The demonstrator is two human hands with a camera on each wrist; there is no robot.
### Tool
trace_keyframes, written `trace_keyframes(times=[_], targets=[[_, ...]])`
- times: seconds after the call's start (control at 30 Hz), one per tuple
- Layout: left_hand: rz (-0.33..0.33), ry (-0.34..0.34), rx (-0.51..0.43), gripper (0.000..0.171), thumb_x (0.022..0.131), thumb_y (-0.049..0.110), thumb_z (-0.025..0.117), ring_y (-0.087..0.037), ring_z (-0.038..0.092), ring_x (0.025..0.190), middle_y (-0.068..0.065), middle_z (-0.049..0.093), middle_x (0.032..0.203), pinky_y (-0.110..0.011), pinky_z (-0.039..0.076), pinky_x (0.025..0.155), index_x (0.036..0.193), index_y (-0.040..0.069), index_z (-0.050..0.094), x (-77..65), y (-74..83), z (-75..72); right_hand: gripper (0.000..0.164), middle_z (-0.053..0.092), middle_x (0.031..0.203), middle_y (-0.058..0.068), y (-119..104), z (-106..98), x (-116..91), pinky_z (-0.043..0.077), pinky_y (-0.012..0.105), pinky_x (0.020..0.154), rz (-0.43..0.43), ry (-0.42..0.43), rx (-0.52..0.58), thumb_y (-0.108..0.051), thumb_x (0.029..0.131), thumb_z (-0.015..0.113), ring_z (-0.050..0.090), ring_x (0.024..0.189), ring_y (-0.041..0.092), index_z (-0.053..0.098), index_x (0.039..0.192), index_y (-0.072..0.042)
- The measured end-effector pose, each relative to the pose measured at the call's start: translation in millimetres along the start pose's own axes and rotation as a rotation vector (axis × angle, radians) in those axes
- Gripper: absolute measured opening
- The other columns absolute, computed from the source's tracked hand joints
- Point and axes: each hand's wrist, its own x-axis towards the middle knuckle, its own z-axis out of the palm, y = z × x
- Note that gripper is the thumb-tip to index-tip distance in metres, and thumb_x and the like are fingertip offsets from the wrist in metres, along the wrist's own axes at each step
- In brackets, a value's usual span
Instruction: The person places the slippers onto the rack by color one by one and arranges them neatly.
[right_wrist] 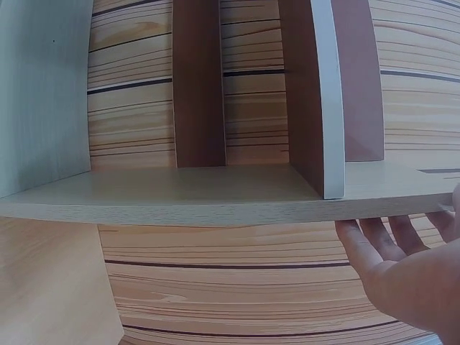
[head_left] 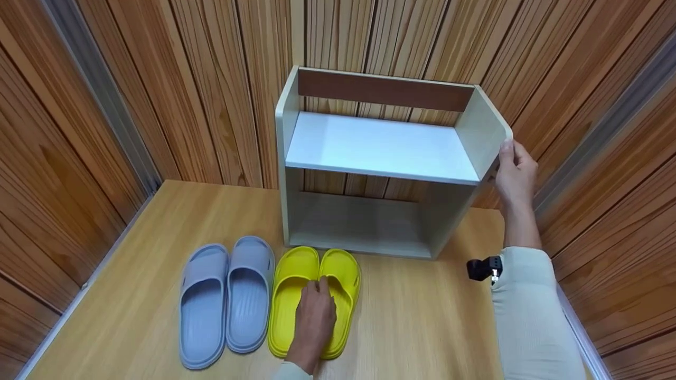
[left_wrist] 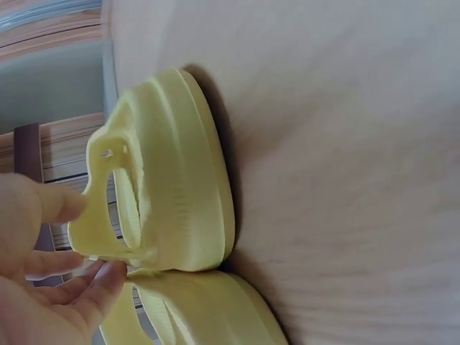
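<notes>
Slippers (head_left: 287,309), yellow, lengthwise toward shelf (head_left: 380,145), toes foremost, left hand (head_left: 316,314) pinching them, right hand (head_left: 517,175) gripping shelf

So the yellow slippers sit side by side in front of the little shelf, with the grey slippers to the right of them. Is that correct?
Not quite: the grey slippers are to the left of the yellow slippers, as the head view shows. The yellow ones do sit side by side in front of the little shelf.
</notes>
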Motion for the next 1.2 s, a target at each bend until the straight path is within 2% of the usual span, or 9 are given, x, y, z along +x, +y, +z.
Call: trace_keyframes(times=[0.13, 0.37, 0.47, 0.57, 0.73, 0.9, 1.03, 1.2], targets=[[0.029, 0.042, 0.063, 0.035, 0.086, -0.01, 0.071, -0.025, 0.057, 0.078, -0.017, 0.058, 0.093, -0.035, 0.06, 0.07, 0.119, -0.006, 0.061, 1.2, -0.8, 4.4, 0.057, 0.043, 0.152, 0.014, 1, 0, 0, 0.039, 0.046, 0.112, 0.004, 0.015, -0.024, -0.047, 0.106, 0.039, 0.046, 0.133, 0.028, 0.041, 0.157, -0.02], [-0.005, -0.027, 0.049, 0.046, 0.085, -0.015, 0.068, -0.026, 0.055, 0.088, -0.016, 0.058, 0.098, -0.035, 0.059, 0.067, 0.128, -0.001, 0.058, -9.0, -4.1, 11.4, 0.057, 0.044, 0.151, 0.017, 8, 1, -3, 0.039, 0.051, 0.111, -0.017, -0.002, 0.022, -0.046, 0.106, 0.04, 0.047, 0.135, 0.032, 0.042, 0.156, -0.017], [-0.018, -0.055, 0.031, 0.053, 0.083, -0.017, 0.07, -0.027, 0.055, 0.09, -0.016, 0.059, 0.101, -0.036, 0.059, 0.072, 0.132, 0.001, 0.057, -8.6, -4.4, 11.0, 0.057, 0.044, 0.151, 0.017, 8, 1, -4, 0.039, 0.052, 0.111, -0.024, 0.003, 0.022, -0.046, 0.106, 0.041, 0.047, 0.134, 0.032, 0.042, 0.156, -0.017], [-0.025, -0.07, 0.009, 0.052, 0.085, -0.016, 0.069, -0.026, 0.058, 0.089, -0.015, 0.06, 0.101, -0.037, 0.059, 0.074, 0.132, 0.002, 0.058, -6.8, -4.1, 9.7, 0.056, 0.045, 0.15, 0.017, 7, 1, -3, 0.04, 0.052, 0.11, -0.024, 0.016, 0.017, -0.045, 0.106, 0.041, 0.048, 0.133, 0.032, 0.044, 0.155, -0.018], [-0.012, -0.034, -0.026, 0.043, 0.089, -0.012, 0.068, -0.026, 0.064, 0.079, -0.016, 0.061, 0.097, -0.039, 0.06, 0.07, 0.129, 0.001, 0.06, -7.2, -6.2, 12.1, 0.055, 0.045, 0.151, 0.017, 7, 1, -1, 0.041, 0.05, 0.11, -0.021, 0.016, 0.017, -0.045, 0.106, 0.042, 0.048, 0.134, 0.032, 0.045, 0.155, -0.018], [0.018, 0.026, -0.04, 0.039, 0.088, -0.011, 0.068, -0.027, 0.066, 0.07, -0.015, 0.06, 0.091, -0.039, 0.059, 0.062, 0.125, 0.001, 0.062, -6.4, -8.0, 12.7, 0.051, 0.049, 0.144, 0.018, 8, 0, -1, 0.04, 0.053, 0.109, -0.041, 0.028, 0.058, -0.039, 0.107, 0.043, 0.05, 0.13, 0.033, 0.049, 0.152, -0.016], [0.004, 0.033, -0.094, 0.039, 0.086, -0.011, 0.068, -0.027, 0.067, 0.069, -0.014, 0.061, 0.09, -0.038, 0.059, 0.06, 0.123, 0.002, 0.064, -4.6, -8.6, 12.0, 0.05, 0.05, 0.141, 0.017, 7, -1, -1, 0.04, 0.054, 0.109, -0.045, 0.031, 0.079, -0.037, 0.107, 0.044, 0.05, 0.127, 0.032, 0.05, 0.151, -0.015], [-0.103, -0.06, -0.249, 0.046, 0.082, -0.011, 0.072, -0.026, 0.069, 0.081, -0.014, 0.065, 0.099, -0.042, 0.06, 0.073, 0.125, 0.005, 0.066, -0.1, -9.3, 10.2, 0.051, 0.048, 0.145, 0.017, 6, -1, 0, 0.041, 0.053, 0.109, -0.048, 0.021, 0.059, -0.04, 0.107, 0.044, 0.05, 0.129, 0.032, 0.048, 0.153, -0.017]])
